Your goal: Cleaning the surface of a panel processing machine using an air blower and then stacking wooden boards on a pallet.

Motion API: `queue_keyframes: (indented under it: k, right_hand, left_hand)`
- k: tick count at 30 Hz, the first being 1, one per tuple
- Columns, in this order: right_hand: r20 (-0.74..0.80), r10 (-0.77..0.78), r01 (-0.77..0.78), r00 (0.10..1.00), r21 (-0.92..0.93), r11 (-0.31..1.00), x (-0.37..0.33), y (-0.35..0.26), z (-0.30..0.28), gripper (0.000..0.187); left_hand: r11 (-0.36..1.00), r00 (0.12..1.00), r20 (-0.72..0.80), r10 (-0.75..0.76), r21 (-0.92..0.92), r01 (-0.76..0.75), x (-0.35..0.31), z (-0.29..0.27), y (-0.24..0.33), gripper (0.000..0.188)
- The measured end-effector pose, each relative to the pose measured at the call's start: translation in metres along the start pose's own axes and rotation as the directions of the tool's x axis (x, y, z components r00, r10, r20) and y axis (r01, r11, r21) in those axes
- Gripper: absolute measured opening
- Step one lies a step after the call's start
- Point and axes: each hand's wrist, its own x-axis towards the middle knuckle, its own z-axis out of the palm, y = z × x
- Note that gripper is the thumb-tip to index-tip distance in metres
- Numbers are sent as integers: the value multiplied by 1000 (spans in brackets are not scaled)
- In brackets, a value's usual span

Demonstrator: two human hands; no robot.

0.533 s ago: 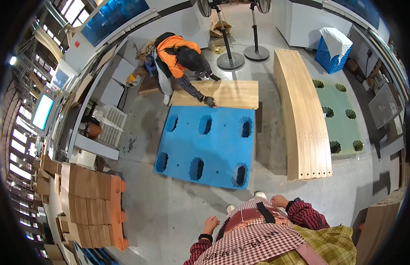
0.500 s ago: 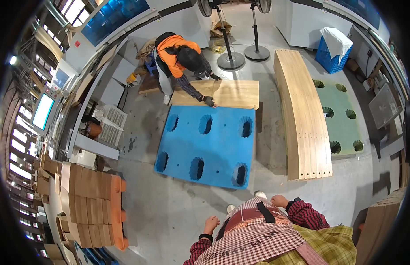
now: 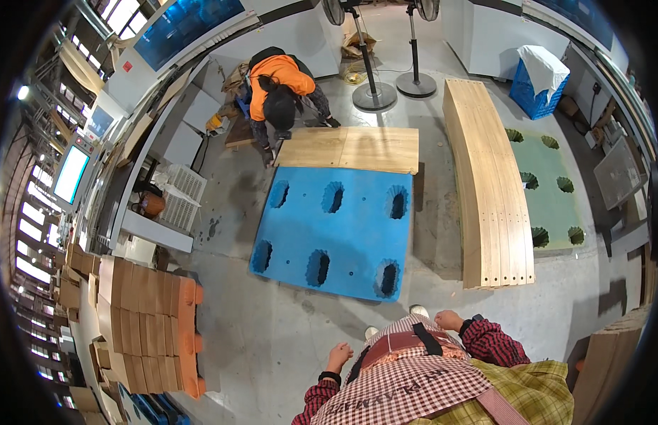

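Observation:
My left hand (image 3: 339, 356) hangs empty at the left of my checked apron (image 3: 407, 375), its fingers loosely bent and a little apart. Close against the apron's right side, my right hand (image 3: 449, 321) is curled in with nothing seen in it. Beyond my shoes, a blue plastic pallet (image 3: 357, 234) with several scalloped oval holes lies on the floor. Light wood boards (image 3: 375, 149) lie across its far edge. A co-worker in an orange vest (image 3: 283, 74) bends over them, one hand at their left end and the other at the far edge. Neither of my hands touches the pallet or boards.
Right of the blue pallet is a long stack of wood boards (image 3: 485, 177), beside a green pallet (image 3: 556, 191). Cardboard pieces (image 3: 141, 326) stand on an orange pallet (image 3: 189, 333) at left. Two fans stand behind, near a blue crate (image 3: 531, 92).
The co-worker has shifted left and lowered; the hand that lay on the boards' near edge is now at their left end. My hands have hardly moved.

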Motion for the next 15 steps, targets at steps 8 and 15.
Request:
queue_keyframes:
  k: [8, 15]
  right_hand:
    - [-11, -20, 20, 1000, -17, 1000, -2, -3, -2, 20]
    - [-3, -8, 8, 1000, 2, 1000, -3, -2, -4, 19]
  left_hand:
    - [1000, 1000, 8, 16, -22, -16, 3, 0, -3, 39]
    - [999, 1000, -2, 17, -34, -17, 2, 4, 1, 38]
